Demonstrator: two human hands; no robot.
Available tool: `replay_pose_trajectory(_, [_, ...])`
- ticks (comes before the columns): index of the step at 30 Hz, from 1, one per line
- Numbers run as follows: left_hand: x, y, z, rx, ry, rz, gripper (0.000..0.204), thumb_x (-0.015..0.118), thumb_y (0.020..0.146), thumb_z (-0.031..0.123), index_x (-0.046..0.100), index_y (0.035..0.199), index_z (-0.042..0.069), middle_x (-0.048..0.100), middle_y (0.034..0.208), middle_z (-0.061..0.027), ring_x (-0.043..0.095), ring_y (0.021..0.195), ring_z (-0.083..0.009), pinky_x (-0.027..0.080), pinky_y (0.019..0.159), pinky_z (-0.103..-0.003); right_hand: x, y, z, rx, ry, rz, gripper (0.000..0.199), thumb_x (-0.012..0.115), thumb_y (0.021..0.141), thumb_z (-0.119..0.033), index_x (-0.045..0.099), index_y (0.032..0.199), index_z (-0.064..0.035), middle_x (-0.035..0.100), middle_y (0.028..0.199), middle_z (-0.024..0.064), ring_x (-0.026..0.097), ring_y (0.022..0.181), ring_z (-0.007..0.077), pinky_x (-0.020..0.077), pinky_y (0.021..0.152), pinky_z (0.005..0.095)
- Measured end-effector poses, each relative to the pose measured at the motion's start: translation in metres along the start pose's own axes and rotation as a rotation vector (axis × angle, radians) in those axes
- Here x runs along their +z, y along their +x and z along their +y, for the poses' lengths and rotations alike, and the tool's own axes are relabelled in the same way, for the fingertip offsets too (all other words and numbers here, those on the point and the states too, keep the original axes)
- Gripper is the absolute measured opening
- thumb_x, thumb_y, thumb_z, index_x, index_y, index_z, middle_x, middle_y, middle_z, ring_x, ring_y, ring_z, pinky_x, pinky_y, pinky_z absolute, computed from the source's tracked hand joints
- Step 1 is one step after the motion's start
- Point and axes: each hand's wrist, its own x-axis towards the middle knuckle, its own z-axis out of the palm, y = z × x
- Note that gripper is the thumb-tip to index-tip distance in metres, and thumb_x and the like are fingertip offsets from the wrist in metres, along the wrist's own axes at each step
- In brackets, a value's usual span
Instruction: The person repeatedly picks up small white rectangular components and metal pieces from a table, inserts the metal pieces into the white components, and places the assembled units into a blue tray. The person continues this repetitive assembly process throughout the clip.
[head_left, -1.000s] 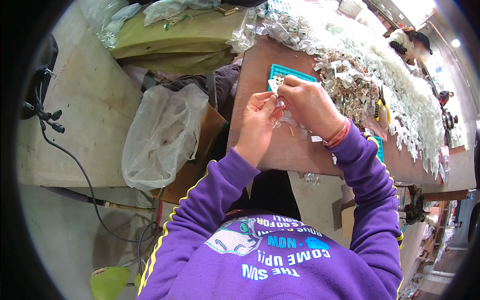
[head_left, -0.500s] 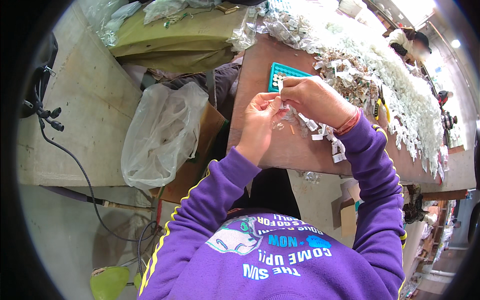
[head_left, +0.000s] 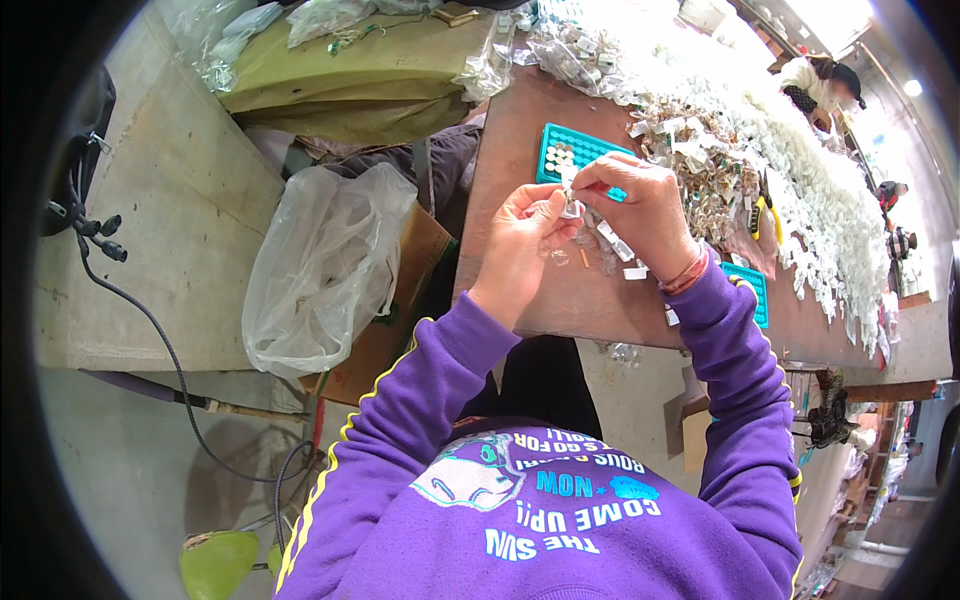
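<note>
My left hand pinches a small white plastic piece at its fingertips, above the near part of the brown table. My right hand is closed in a pinch right beside it, its fingertips at a little white tag just above that piece. Exactly how the two join is too small to tell. Just beyond the hands lies a teal tray with rows of hollows; several round cream discs sit at its left end. Loose white tag-like pieces are scattered under my right hand.
A large heap of small clear-and-white packets covers the table's right side. Yellow-handled pliers lie at the heap. A second teal tray shows past my right forearm. Left stands a clear plastic bag. Another person is far right.
My right hand has drawn slightly right and its fingers have opened out a little. My right forearm has shifted left, uncovering the second teal tray. My left hand is nearly still.
</note>
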Motion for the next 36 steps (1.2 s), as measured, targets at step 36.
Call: replay_pose_trajectory(36, [-0.001,0.004,0.000,0.005,-0.124,0.077,0.018,0.055,0.097,0.018,0.054,0.111,0.006,0.064,0.100,-0.0102,0.063,0.085,-0.0161,0.053,0.072,-0.029,0.043,0.037,0.106,0.148,-0.256,-0.049,0.011,0.068,0.077,-0.015,0.071,0.084,-0.0068,0.065,0.081,0.0117,0.065,0.076,0.0303,0.0515,0.071,0.0384])
